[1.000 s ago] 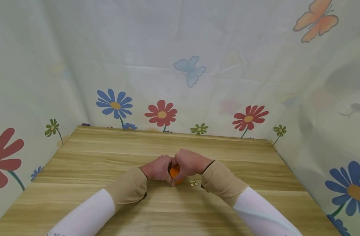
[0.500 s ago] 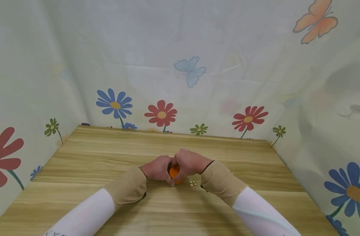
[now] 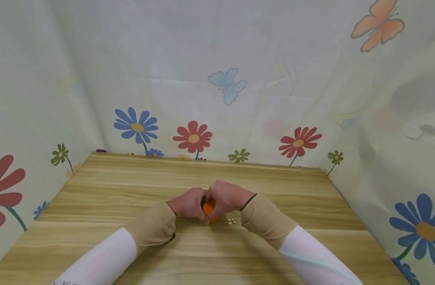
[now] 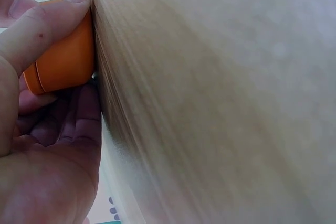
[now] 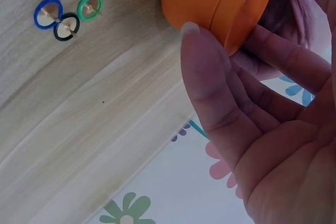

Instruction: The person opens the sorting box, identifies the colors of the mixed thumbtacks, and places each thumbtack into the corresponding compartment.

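Observation:
A small round orange container [image 3: 209,208] stands on the table, with a seam near its top like the edge of a lid. My left hand [image 3: 190,204] grips its lower body; in the left wrist view the left thumb [image 4: 39,32] lies along the side of the orange container [image 4: 68,59]. My right hand [image 3: 229,198] holds the upper part, its fingers [image 5: 207,87] curled near the seam in the right wrist view. Just right of the container lie several small discs [image 3: 231,221] with short central stems; one disc [image 5: 48,10] has a blue rim, others orange, green and black.
The wood-grain table [image 3: 139,178] stretches around both hands. A pale cloth [image 3: 160,59] printed with flowers and butterflies rises behind it and along both sides.
The head view has shifted very slightly, so the scene sits a little further left. Both hands keep their hold on the orange container in the same place.

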Action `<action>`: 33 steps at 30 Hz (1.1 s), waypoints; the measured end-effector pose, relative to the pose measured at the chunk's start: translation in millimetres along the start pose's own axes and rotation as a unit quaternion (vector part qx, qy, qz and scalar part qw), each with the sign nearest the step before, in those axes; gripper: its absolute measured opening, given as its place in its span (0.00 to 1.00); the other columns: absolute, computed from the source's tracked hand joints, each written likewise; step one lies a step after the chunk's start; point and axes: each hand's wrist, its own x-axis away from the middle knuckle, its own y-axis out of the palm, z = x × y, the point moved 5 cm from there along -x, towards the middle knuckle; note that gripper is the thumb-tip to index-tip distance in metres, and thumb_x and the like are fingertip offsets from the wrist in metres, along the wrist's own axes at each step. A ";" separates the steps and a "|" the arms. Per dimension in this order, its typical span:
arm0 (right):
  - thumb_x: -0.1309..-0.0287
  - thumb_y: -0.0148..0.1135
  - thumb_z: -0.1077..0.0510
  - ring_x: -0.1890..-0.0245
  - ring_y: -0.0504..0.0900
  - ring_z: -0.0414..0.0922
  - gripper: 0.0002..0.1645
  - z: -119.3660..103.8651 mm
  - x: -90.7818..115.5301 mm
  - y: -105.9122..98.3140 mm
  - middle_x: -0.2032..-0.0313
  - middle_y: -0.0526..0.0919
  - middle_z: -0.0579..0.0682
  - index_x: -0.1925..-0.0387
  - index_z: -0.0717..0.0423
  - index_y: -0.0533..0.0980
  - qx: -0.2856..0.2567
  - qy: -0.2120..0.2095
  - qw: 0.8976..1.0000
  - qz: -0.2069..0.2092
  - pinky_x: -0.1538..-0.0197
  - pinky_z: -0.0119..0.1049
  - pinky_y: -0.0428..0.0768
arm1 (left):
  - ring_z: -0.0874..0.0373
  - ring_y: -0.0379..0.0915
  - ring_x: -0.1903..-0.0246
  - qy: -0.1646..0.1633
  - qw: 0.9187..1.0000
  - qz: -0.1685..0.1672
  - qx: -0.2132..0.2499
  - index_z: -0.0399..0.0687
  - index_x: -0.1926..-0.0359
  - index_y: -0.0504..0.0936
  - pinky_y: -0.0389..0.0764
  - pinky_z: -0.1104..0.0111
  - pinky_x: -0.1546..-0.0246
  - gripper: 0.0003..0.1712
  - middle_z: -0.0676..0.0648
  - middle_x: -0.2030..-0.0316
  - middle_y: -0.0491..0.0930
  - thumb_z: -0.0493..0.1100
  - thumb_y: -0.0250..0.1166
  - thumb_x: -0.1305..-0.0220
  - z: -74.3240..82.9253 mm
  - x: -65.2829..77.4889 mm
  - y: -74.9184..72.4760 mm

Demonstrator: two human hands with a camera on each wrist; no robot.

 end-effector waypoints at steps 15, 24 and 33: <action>0.61 0.76 0.47 0.82 0.69 0.34 0.15 -1.7 -0.9 0.8 0.83 0.73 0.37 0.76 0.50 0.80 0.015 0.053 0.998 -0.021 0.77 0.26 0.70 | 0.65 0.72 0.67 0.010 1.000 0.011 0.008 0.54 0.61 0.79 0.73 0.73 0.61 0.29 0.61 0.67 0.77 0.46 0.82 0.68 1.5 0.2 2.3; 0.63 0.75 0.48 0.84 0.67 0.34 0.14 -2.9 -4.8 -1.1 0.85 0.72 0.37 0.78 0.50 0.80 0.005 0.030 0.999 -0.018 0.79 0.26 0.69 | 0.66 0.71 0.66 0.012 1.000 0.011 0.005 0.54 0.61 0.79 0.72 0.73 0.60 0.28 0.61 0.66 0.77 0.45 0.82 0.67 0.0 2.5 -0.6; 0.61 0.75 0.48 0.83 0.68 0.33 0.13 -2.0 -4.6 -0.7 0.85 0.74 0.36 0.78 0.50 0.81 -0.002 0.018 0.999 -0.027 0.78 0.24 0.70 | 0.64 0.72 0.67 0.014 1.000 0.008 -0.018 0.53 0.63 0.79 0.72 0.73 0.61 0.27 0.60 0.67 0.77 0.45 0.82 0.66 6.3 3.2 -2.2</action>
